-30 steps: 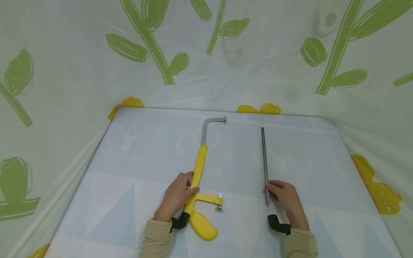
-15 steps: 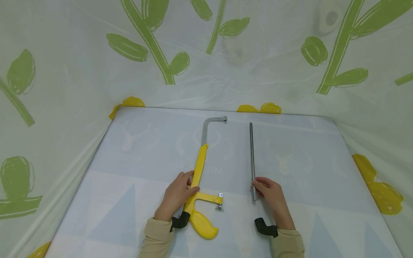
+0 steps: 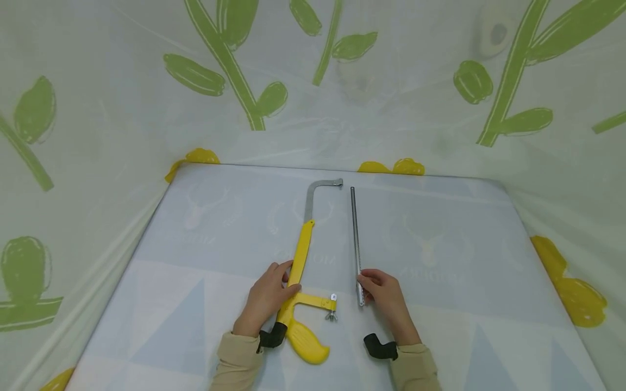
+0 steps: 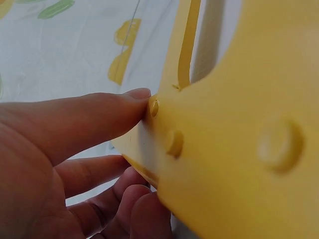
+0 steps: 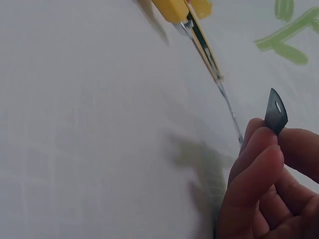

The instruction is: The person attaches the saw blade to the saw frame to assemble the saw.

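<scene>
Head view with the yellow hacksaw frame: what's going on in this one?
A person is handling a hacksaw in two parts. The left hand grips the yellow hacksaw frame above its handle. The right hand pinches the metal hacksaw blade near its lower end, at the frame's open side. The blade is not fitted yet; a gap separates it from the frame.

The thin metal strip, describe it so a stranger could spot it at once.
On the pale table, find the yellow saw frame. Just to its right is the thin metal strip, pinched near its closer end by the right grip. Unlike the bent frame, it is straight, slim and shows no yellow.
</scene>
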Available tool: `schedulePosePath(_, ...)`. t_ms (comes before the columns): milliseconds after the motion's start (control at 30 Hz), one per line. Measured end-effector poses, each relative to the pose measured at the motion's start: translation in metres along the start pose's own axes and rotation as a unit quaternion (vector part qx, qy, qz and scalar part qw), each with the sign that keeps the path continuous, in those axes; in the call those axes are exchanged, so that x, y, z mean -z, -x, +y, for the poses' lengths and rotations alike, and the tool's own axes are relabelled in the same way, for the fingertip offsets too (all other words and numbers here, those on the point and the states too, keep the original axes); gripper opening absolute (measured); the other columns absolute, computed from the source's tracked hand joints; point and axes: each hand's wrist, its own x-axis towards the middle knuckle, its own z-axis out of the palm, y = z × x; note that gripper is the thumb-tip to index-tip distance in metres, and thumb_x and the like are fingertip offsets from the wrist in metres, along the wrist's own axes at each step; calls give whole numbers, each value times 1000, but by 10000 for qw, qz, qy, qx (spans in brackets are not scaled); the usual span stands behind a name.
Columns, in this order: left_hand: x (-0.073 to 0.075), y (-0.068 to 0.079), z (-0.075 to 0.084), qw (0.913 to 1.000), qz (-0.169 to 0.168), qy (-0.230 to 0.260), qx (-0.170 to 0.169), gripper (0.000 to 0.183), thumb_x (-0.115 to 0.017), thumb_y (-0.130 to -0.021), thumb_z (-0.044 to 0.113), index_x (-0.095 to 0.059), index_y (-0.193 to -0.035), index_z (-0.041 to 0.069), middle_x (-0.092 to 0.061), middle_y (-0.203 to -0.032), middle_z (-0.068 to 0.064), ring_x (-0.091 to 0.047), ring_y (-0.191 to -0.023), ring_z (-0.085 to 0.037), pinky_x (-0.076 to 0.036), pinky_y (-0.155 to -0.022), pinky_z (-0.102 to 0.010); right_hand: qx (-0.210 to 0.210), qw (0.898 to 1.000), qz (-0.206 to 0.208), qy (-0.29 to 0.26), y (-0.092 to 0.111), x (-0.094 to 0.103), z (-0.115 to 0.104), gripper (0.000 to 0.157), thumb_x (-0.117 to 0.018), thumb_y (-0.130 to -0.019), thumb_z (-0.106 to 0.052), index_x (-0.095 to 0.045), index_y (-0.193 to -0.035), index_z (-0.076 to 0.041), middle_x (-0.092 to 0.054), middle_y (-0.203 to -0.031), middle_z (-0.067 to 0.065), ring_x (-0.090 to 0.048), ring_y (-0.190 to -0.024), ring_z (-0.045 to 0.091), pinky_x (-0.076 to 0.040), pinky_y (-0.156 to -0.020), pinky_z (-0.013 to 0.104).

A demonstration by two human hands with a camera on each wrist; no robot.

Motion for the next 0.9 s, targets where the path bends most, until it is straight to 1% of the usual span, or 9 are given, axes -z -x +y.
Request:
schedulePosePath(167, 0, 2, 0, 10000, -34, 87, -19, 58, -65, -84, 35, -46, -134, 12, -43, -84, 3, -40, -63, -10, -31, -53, -23, 65, 10000, -10, -49, -1, -11, -1, 27, -64, -86, -26, -64, -106, -8, -64, -84, 7, -54, -66, 16, -47, -56, 25)
schedulePosePath(333, -1, 4, 0, 9999, -50, 92, -34, 58, -65, -85, 35, -46, -134, 12, -42, -84, 2, -37, -58, -11, -29, -51, -22, 85, 9999, -25, -122, -4, -17, -3, 26, -65, -86, -24, -65, -106, -7, -63, -82, 7, -54, -64, 16, -47, -54, 25)
schedulePosePath(500, -2, 3, 0, 9999, -77, 85, -29, 58, -65, -84, 34, -46, -134, 12, -43, -85, 1, -38, -59, -11, -30, -51, -22, 101, 9999, -36, -120, -7, -20, -3, 26, -65, -86, -25, -65, -105, -7, -62, -79, 7, -53, -62, 17, -46, -52, 26)
schedulePosePath(667, 0, 1, -1, 9998, -146, 88, -69, 58, -65, -84, 34, -45, -134, 11, -43, -85, 2, -41, -63, -11, -32, -53, -22, 105, 9999, -63, -59, -10, -21, -6, 27, -65, -86, -26, -65, -106, -8, -62, -77, 7, -53, -62, 17, -46, -52, 26)
schedulePosePath(900, 3, -1, -2, 9996, -236, 159, -63, 58, -64, -85, 35, -45, -134, 11, -43, -85, 2, -41, -66, -11, -32, -55, -23, -2, 10000, -93, -34, -12, -22, -12, 26, -65, -86, -27, -65, -106, -10, -63, -79, 6, -53, -62, 17, -45, -50, 25)
